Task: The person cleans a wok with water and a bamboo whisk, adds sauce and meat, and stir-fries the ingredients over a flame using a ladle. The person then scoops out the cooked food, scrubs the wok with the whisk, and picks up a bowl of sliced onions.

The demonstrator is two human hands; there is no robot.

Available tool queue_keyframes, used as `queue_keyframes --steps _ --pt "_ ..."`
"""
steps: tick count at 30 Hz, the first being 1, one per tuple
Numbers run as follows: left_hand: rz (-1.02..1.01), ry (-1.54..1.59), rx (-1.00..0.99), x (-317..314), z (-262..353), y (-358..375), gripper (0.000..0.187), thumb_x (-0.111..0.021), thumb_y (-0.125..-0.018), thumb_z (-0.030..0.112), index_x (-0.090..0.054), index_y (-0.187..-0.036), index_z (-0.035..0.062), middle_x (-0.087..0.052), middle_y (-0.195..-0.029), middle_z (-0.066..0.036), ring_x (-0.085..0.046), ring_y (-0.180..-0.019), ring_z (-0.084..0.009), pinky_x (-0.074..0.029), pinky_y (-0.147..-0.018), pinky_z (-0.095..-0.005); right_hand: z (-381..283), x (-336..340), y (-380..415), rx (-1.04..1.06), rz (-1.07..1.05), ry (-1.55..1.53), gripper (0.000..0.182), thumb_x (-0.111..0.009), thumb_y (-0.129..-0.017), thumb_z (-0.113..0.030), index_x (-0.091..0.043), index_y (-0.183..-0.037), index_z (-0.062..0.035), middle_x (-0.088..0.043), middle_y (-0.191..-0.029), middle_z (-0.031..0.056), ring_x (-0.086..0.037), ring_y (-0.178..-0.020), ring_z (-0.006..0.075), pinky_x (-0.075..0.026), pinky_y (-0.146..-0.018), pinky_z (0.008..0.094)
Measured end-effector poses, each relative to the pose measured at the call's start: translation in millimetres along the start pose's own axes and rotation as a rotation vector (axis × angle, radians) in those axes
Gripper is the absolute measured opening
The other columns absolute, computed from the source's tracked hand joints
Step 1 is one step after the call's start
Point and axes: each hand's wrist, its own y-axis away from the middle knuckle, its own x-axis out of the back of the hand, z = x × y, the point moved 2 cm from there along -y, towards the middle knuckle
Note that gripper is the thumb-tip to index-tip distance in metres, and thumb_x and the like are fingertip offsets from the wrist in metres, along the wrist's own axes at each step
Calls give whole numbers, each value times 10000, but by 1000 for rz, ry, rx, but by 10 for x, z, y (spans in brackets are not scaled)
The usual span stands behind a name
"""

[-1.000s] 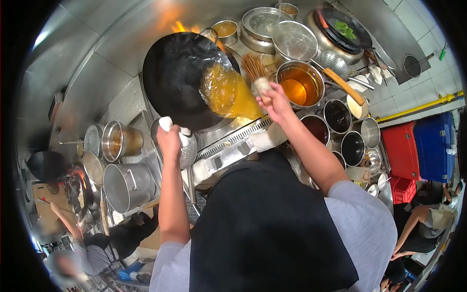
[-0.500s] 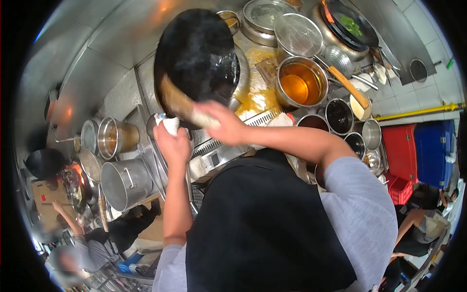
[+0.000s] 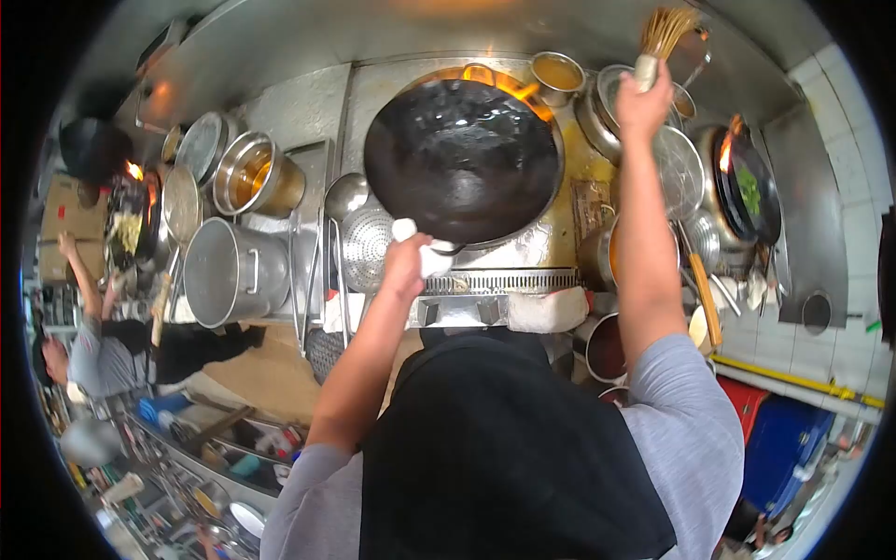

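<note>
A large black wok (image 3: 457, 163) sits on the burner with its dark inside facing up, wet and shiny. Orange flame shows behind its far rim. My left hand (image 3: 404, 271) is closed around a white cloth (image 3: 437, 261) at the wok's near edge, where the cloth covers the handle. Up at the far right, my right hand (image 3: 644, 101) grips a bamboo wok brush (image 3: 666, 35), bristles pointing up and away. The brush is well apart from the wok, above the covered pots at the back.
Left of the wok rest a ladle (image 3: 347, 196) and a perforated skimmer (image 3: 367, 245). Further left stand a deep pot (image 3: 233, 271) and a pot of amber liquid (image 3: 259, 177). A second wok (image 3: 751, 187) holds greens at right. A co-worker (image 3: 112, 355) works at far left.
The wok has gone from tilted up to lying level on the burner. My right hand has moved from the wok to the far right with the brush. Flames now show behind the wok.
</note>
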Motion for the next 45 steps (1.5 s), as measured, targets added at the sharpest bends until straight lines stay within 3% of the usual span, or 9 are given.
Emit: queue_keyframes --steps 3,5,13,20,25,31,34,39,45 --pt "-25 126 68 -190 -140 -208 146 -672 -999 100 -632 -1068 -23 -715 -926 -135 -751 -835 -281 -634 -719 -436 -198 -692 1180 -114 -272 155 600 -711 -899 -215 -584 -1461 -47 -605 -1413 255 -616 -1262 438 -495 -1065 507" --pt "-49 164 103 -212 -251 -281 223 -684 -1031 168 -601 -1139 -8 -712 -953 -136 -753 -835 -287 -651 -717 -456 -519 -740 1839 236 -1355 432 546 -756 -862 -191 -657 -1388 -84 -650 -1380 215 -635 -1257 410 -503 -1091 475" --pt "-147 -36 101 195 -771 203 417 -773 -981 203 -605 -1315 19 -722 -1159 -103 -726 -989 -205 -598 -866 -359 -489 -605 1680 -390 -1907 -153 513 -813 -866 -250 -710 -1345 -98 -712 -1294 184 -730 -1106 321 -570 -973 417" --pt "-429 -1030 -160 485 -1269 398 719 -882 -794 257 -589 -1398 0 -622 -1355 -284 -592 -1299 -448 -459 -1131 -460 -332 -894 1292 44 -225 201 599 -691 -949 -222 -504 -1497 -69 -519 -1473 267 -640 -1205 491 -525 -1035 526" --pt "-464 -1116 -174 587 -1202 497 855 -888 -785 286 -507 -1493 -5 -554 -1433 -334 -528 -1372 -478 -433 -1178 -477 -682 -1053 2686 337 -1302 -421 667 -864 -824 -127 -618 -1444 -133 -705 -1185 108 -700 -1060 265 -561 -934 401" --pt "-534 -1208 -214 828 -1149 705 1070 -874 -818 368 -301 -1639 -7 -449 -1553 -385 -449 -1468 -485 -387 -1227 -475 -1135 -190 1942 -822 -1854 -568 552 -670 -863 15 -666 -1394 -132 -701 -1112 17 -541 -669 88 -408 -520 246" --pt "-705 -1184 -118 912 -573 1025 1073 -848 -850 397 -271 -1650 -25 -461 -1567 -365 -474 -1458 -477 -398 -1220 -472 55 -256 1344 138 -1384 184 517 -691 -856 -149 -684 -1371 -111 -779 -1080 162 -751 -942 282 -591 -773 405" --pt "-530 -858 -199 1424 -439 1390 517 -777 -962 304 -660 -1382 26 -741 -1283 -181 -718 -1157 -283 -540 -1025 -381 103 486 1316 103 -446 232 617 -754 -923 -203 -584 -1484 -10 -670 -1389 264 -630 -1309 413 -474 -1125 459" --pt "108 -525 -248 1953 -396 2277 288 -812 -940 304 -732 -853 41 -737 -835 -34 -630 -797 -115 -507 -746 -322 1289 738 3344 22 -1227 173 712 -675 -971 -259 -454 -1572 52 -544 -1558 268 -532 -1423 422 -397 -1202 440"
